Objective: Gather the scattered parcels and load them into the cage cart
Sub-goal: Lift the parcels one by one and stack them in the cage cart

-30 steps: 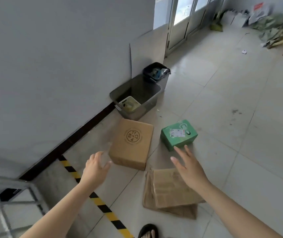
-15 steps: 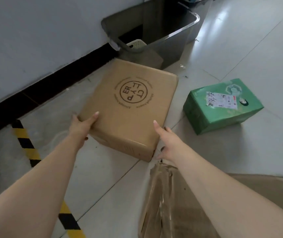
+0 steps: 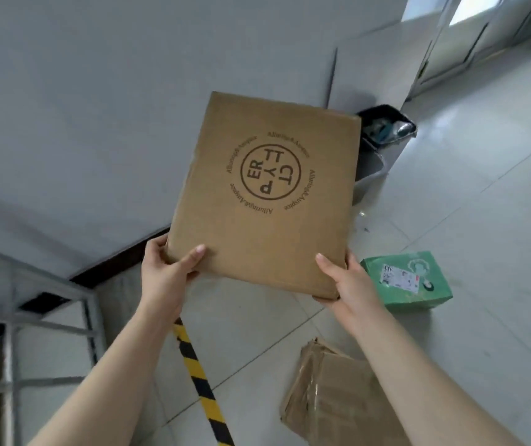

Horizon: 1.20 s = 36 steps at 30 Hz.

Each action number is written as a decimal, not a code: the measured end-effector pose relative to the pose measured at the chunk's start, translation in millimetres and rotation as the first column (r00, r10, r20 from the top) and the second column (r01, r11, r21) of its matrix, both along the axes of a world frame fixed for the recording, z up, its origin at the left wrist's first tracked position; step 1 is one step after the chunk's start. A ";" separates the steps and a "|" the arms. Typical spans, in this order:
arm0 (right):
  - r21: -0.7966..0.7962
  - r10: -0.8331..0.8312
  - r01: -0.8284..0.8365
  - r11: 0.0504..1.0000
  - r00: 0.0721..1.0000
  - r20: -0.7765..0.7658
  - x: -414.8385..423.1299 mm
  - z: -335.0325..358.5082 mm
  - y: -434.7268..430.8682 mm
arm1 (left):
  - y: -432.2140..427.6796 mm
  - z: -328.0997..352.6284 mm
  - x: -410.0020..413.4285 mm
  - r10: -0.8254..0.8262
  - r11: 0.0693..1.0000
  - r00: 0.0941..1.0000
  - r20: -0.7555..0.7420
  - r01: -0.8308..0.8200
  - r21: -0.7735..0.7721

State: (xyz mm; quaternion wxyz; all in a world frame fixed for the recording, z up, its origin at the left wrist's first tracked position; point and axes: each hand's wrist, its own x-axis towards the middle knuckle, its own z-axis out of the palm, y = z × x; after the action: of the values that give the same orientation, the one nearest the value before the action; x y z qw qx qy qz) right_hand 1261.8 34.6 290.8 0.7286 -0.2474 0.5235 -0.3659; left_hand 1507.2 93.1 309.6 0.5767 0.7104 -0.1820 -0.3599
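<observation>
Two grips carry one flat brown box (image 3: 264, 194) clear of the floor (image 3: 467, 204), in front of the grey wall (image 3: 64, 91). The left grip (image 3: 164, 275) clasps the box's near left corner, with the thumb lying on the printed top face and the fingers curled round the edge. The right grip (image 3: 351, 284) clasps the near right corner the same way, thumb on top; its other fingers are hidden under the box. The box tilts, its far edge higher than the near one, and a round stamp with letters faces the camera.

At lower left stand the grey metal bars of the cart (image 3: 10, 349), close to the wall and apart from the box. Something brown shows through the bars, too blurred to tell. Yellow-and-black tape (image 3: 199, 381) runs along the floor between the cart and a crumpled parcel (image 3: 338, 397), which lies under the right forearm. A green parcel (image 3: 409, 281) lies on the floor just right of the right grip, white label up. Behind the box's far right corner a black bin (image 3: 386, 127) and a grey tub (image 3: 368, 169) stand by the wall, partly hidden. A pale board (image 3: 370, 69) leans on the wall above them.
</observation>
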 end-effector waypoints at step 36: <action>-0.510 0.851 -0.719 0.472 0.522 0.052 393.5 413.2 588.2 | 799.6 404.9 215.5 0.795 0.547 0.606 0.027 -0.697 -0.463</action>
State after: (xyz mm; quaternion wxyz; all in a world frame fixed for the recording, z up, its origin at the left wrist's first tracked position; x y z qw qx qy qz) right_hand 1655.2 622.8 704.1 0.8103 -0.5565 0.1369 -0.1222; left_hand 1722.8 892.8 714.5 0.7830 0.6196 0.0029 0.0545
